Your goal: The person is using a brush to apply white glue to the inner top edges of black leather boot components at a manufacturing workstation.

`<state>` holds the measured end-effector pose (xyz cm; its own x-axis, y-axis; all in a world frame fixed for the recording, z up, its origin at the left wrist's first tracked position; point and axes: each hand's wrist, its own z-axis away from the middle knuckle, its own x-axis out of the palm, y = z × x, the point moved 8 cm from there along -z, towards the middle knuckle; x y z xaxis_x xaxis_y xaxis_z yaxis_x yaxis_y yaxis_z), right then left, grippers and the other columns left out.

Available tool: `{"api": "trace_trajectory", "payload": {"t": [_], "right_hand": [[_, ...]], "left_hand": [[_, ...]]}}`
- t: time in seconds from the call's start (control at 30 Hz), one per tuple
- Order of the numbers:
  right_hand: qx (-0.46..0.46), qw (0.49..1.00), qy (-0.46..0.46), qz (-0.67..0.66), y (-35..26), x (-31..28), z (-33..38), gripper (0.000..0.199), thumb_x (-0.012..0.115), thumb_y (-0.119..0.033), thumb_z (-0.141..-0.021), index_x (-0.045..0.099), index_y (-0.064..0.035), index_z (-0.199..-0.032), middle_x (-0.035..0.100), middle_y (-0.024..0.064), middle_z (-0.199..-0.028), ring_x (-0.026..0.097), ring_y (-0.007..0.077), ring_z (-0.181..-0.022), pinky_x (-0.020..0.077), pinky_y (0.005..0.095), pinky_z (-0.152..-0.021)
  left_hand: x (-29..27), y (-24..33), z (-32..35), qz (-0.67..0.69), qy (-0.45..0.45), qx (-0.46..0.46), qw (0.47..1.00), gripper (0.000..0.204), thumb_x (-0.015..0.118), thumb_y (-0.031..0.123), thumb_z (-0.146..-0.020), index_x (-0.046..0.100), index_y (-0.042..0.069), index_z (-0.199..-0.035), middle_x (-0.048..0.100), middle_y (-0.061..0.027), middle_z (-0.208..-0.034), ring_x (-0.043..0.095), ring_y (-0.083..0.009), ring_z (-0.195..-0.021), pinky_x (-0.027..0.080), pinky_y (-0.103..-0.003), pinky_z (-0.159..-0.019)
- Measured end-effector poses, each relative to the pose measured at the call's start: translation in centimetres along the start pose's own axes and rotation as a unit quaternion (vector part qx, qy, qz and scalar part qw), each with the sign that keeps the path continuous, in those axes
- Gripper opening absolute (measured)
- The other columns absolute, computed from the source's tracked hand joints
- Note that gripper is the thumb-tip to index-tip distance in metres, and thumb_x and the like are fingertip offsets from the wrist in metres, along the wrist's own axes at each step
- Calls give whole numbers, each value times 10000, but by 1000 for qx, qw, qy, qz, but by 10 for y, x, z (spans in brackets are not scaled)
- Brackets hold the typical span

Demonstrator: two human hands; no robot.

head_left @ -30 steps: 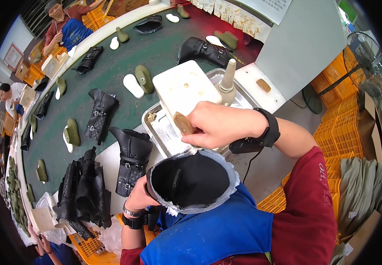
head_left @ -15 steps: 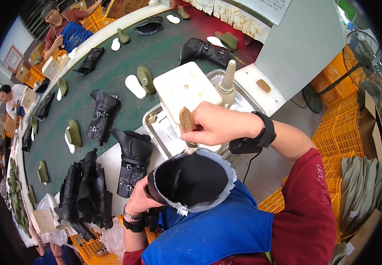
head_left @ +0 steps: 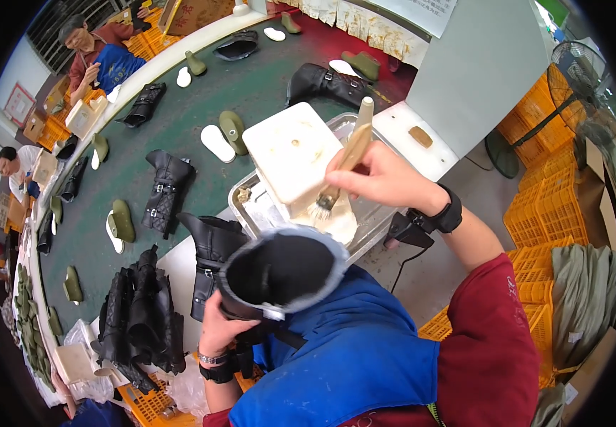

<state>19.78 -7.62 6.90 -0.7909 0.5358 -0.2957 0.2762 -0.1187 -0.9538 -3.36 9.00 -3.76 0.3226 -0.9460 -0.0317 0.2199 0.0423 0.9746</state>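
My left hand (head_left: 224,329) grips a black boot (head_left: 279,274) from below, its sole side turned up toward me with a pale edge around it. My right hand (head_left: 379,178) holds a wooden-handled brush (head_left: 342,167), bristles down just above the boot's far edge. Right behind the brush stands a white glue pot with a flat lid (head_left: 290,153), set in a metal tray (head_left: 251,208).
A long green conveyor table (head_left: 180,135) carries black boots (head_left: 165,188), green lasts (head_left: 233,132) and white insoles. A pile of black boots (head_left: 140,320) lies at my left. Other people (head_left: 98,57) work along the far side. Orange crates (head_left: 535,220) and a fan (head_left: 575,67) stand at right.
My right hand lifted the brush from flat over the glue pot and tilted it upright, bringing the bristles down to the boot's edge. The boot stays in my left hand.
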Motion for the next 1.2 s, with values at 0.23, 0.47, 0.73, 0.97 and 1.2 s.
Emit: {"api": "trace_trajectory", "payload": {"t": [0.23, 0.47, 0.73, 0.97, 1.2], "right_hand": [[18, 998, 47, 47, 54, 1, 31, 153, 594, -151, -792, 596, -1, -821, 592, 53, -676, 543, 111, -594, 429, 249, -559], [1, 972, 11, 237, 85, 24, 29, 176, 615, -148, -764, 601, 5, -852, 591, 102, -618, 583, 182, -561, 440, 278, -542], [57, 969, 134, 201, 61, -3, 43, 209, 608, -172, -766, 603, 21, -848, 594, 154, -654, 588, 239, -576, 448, 305, -537], [169, 984, 38, -47, 77, 84, 73, 128, 526, -78, -820, 614, 16, -814, 540, -4, -590, 493, 50, -532, 395, 193, -472], [244, 917, -155, -274, 79, 169, 67, 353, 391, -77, -871, 373, -12, -1217, 576, 82, -807, 582, 152, -602, 500, 250, -555]], "left_hand": [[-60, -10, 33, 244, 191, 102, 945, 663, 645, 108, -644, 360, -14, -1230, 474, -101, -1186, 469, -229, -1083, 350, -332, -949], [-82, -34, 34, 440, 174, 78, 878, 441, 519, 100, -790, 425, 0, -1209, 504, -130, -1190, 485, -267, -1093, 361, -396, -967], [-80, -14, 26, 559, 137, 155, 803, 358, 506, 171, -837, 485, 11, -1156, 528, -126, -1166, 482, -259, -1093, 345, -418, -964], [-31, -36, 3, 554, 133, 43, 821, 193, 557, 25, -780, 585, 41, -970, 604, -63, -965, 558, -201, -940, 424, -352, -878], [5, -17, 6, 364, 101, 75, 923, 480, 576, 34, -798, 365, 18, -1228, 494, -61, -1170, 484, -153, -1063, 390, -309, -914]]}}
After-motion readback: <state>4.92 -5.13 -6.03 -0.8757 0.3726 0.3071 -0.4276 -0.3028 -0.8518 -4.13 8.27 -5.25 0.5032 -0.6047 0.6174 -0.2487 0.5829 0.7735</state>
